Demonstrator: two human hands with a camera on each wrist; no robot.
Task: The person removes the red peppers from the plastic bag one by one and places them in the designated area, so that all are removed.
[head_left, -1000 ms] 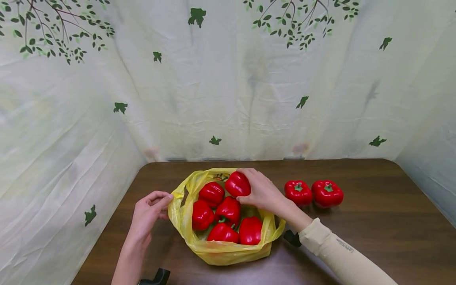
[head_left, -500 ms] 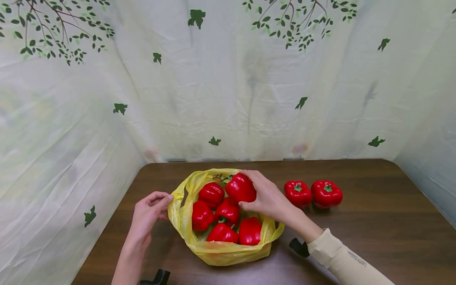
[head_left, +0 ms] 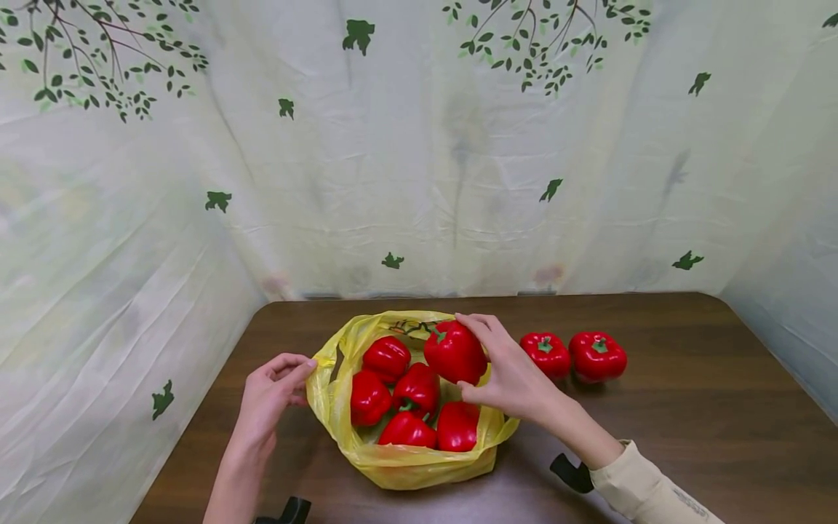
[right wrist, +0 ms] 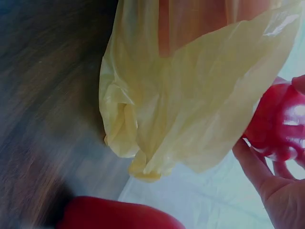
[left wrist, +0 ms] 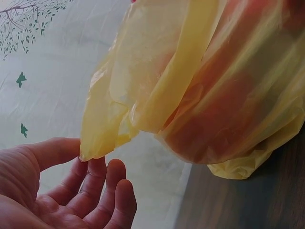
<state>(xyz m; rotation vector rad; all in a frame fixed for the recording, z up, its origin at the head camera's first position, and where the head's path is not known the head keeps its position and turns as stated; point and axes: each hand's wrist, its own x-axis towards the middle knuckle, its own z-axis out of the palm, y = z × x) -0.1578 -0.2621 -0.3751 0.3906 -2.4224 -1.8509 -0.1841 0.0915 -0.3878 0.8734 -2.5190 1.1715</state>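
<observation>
A yellow plastic bag (head_left: 419, 466) stands with its mouth spread wide on the table, several red bell peppers (head_left: 417, 389) inside. My left hand (head_left: 278, 386) pinches the bag's left rim between thumb and fingertips; the left wrist view shows the pinched yellow film (left wrist: 97, 138) close up. At the bag's right rim, my right hand (head_left: 507, 367) grips a red bell pepper (head_left: 454, 351) with a green stem, fingers over its far side and thumb below. In the right wrist view that pepper (right wrist: 276, 121) is raised beside the bag's outer wall (right wrist: 190, 95).
Two more red bell peppers (head_left: 598, 356) sit side by side on the brown wooden table (head_left: 707, 407), right of the bag. A pale curtain (head_left: 419, 160) with leaf prints hangs behind the table and along its sides. Black wrist mounts (head_left: 571, 473) show under the forearms.
My right hand has moved to the right with its pepper, from over the bag's back toward the right rim, the pepper's stem turning into view. The left hand keeps its place.
</observation>
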